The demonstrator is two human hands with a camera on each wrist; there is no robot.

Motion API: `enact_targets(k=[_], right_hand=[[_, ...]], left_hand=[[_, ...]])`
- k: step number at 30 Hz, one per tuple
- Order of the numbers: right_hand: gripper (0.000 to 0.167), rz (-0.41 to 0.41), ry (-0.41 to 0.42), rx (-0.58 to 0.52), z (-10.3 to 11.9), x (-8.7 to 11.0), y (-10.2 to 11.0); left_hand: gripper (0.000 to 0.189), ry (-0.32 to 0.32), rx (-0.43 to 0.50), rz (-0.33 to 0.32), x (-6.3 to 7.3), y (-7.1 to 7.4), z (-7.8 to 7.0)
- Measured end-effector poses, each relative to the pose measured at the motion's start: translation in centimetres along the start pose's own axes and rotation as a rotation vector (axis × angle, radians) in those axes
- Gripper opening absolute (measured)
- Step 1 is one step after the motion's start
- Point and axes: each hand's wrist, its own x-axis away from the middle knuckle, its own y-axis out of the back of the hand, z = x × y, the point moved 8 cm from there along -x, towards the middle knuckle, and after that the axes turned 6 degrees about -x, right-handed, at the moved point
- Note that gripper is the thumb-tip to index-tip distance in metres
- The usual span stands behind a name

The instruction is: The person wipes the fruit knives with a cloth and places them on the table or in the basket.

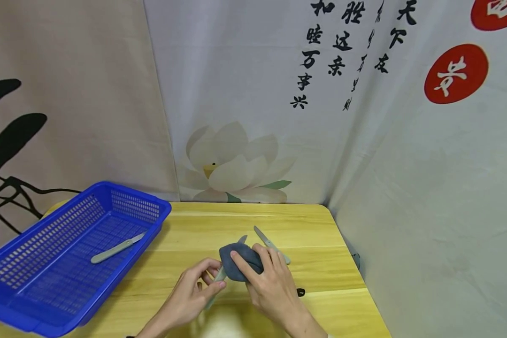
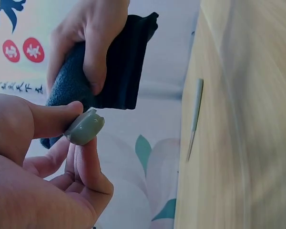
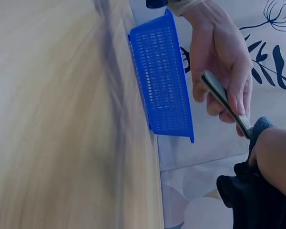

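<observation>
A paper-thin view of detail aside, the left hand (image 1: pixel 190 287) pinches the pale green handle of a knife (image 3: pixel 224 98) between thumb and fingers. Around the blade, the right hand (image 1: pixel 274 287) grips a folded dark grey-blue cloth (image 1: pixel 236 249). The blade tip (image 1: pixel 242 239) pokes out beyond the cloth; the rest of the blade is hidden. In the left wrist view the handle's butt end (image 2: pixel 86 128) faces the camera, with part of the cloth (image 2: pixel 126 62) hanging from the right hand. Both hands are above the table.
A second knife (image 1: pixel 268 240) lies on the wooden table (image 1: pixel 321 234), just beyond the right hand. Another knife (image 1: pixel 116 250) lies in the blue plastic basket (image 1: pixel 128 191) at the left. A small black object (image 1: pixel 301 292) shows beside the right wrist. Printed curtains hang behind and right.
</observation>
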Motion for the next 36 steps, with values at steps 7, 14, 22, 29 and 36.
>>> enact_targets(k=[7,14,22,29,36], right_hand=[[0.064,-0.025,-0.042,-0.008,-1.4,-0.4,0.6],[0.076,-0.055,-0.082,-0.003,-3.2,-0.6,1.3],[0.074,-0.131,-0.126,-0.047,-4.0,-0.6,2.3],[0.073,-0.099,0.0,-0.104,-0.7,-0.5,1.9],[0.073,-0.025,0.099,-0.13,1.9,-0.2,1.1]], left_hand=[[0.022,-0.035,0.009,0.021,0.6,0.2,-0.4],[0.023,-0.019,0.02,0.009,1.1,0.4,-0.5],[0.026,0.078,0.074,-0.039,1.4,0.9,-0.3],[0.025,0.133,0.079,-0.124,1.2,1.5,-0.3],[0.019,0.13,0.109,-0.103,1.0,1.4,-0.5]])
